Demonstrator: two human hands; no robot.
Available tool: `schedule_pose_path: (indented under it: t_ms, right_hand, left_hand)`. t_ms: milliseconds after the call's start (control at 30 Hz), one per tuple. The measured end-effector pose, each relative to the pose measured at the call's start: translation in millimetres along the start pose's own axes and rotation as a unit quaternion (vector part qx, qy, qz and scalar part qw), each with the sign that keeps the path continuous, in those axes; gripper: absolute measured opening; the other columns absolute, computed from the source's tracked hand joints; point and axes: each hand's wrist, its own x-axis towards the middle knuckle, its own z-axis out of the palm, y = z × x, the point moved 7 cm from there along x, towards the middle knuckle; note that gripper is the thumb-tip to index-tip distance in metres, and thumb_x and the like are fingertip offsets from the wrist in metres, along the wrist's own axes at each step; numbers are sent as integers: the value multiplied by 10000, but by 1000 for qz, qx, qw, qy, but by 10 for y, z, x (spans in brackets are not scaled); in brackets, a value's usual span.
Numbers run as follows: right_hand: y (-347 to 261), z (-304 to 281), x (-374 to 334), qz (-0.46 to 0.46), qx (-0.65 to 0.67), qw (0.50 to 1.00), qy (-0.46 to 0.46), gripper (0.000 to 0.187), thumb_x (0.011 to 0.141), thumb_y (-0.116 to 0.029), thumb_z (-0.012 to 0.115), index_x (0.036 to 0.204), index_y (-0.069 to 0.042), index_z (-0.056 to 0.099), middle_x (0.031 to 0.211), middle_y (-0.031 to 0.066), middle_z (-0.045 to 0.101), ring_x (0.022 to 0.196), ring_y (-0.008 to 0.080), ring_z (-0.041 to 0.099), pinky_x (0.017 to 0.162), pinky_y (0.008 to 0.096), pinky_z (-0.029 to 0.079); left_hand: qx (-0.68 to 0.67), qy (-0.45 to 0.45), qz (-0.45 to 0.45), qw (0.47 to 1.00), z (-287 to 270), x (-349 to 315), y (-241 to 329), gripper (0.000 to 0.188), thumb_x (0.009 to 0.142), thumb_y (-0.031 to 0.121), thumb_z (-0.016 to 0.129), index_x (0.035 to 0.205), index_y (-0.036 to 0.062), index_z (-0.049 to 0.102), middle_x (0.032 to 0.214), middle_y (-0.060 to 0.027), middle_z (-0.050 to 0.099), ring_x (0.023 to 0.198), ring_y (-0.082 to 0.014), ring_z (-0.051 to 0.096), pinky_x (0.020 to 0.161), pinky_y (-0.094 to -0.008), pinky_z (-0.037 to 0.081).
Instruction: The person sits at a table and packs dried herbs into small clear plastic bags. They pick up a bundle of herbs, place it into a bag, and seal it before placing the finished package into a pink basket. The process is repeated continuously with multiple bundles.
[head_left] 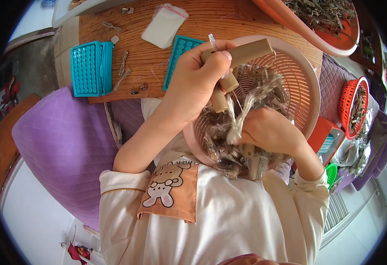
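My left hand (205, 75) is closed round several tan, stick-like cylinders (249, 51), with a clear, slim piece (212, 42) poking up by the thumb. One long cylinder points right, and shorter ends hang below the fingers. Underneath, a pale pink slotted plastic basket (307, 88) is partly filled with small clear-wrapped packets (256, 164) of brownish pieces. Inside it my right hand (268, 131) is curled beside shiny, crinkled plastic wrap (236, 131). Its fingertips are hidden, so what they hold is unclear.
On the wooden table (136, 31) lie teal dimpled trays (86, 68), a stack of white bags (165, 25) and dried sprigs (122, 75). An orange basin (299, 33) of dried plant pieces stands far right. A red basket (353, 106) is at right, a purple cushion (65, 145) at left.
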Motion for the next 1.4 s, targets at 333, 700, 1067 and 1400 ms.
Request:
schedule_pose_path:
  t_ms: [333,700,1067,1400]
  right_hand:
    - [0,-93,-600,-60,80,991,93,415,768,-444,560,636,-53,509,591,58,478,563,250,501,562,327,400]
    - [297,-253,-735,-14,246,948,199,590,826,-548,429,596,-11,509,759,116,627,665,246,589,613,335,453]
    - [218,-595,-872,29,163,919,357,612,853,-541,393,562,-6,451,822,166,626,789,281,615,690,338,479]
    - [37,144,22,64,151,976,144,62,707,-39,547,698,13,515,697,148,569,640,313,581,578,381,462]
  left_hand:
    - [9,10,12,1000,20,-38,28,335,856,210,498,1093,-27,505,669,-27,511,534,-77,463,484,-235,387]
    - [-213,-42,-12,976,-42,2,-8,300,847,230,499,1028,-8,526,672,-13,510,539,-82,474,512,-240,398]
    - [-286,-65,-28,956,-9,6,-38,240,847,273,508,902,40,523,688,5,498,541,-87,472,511,-229,382]
    - [-299,-92,-35,949,0,12,-16,233,867,286,491,908,58,514,732,7,498,549,-85,469,511,-224,395]
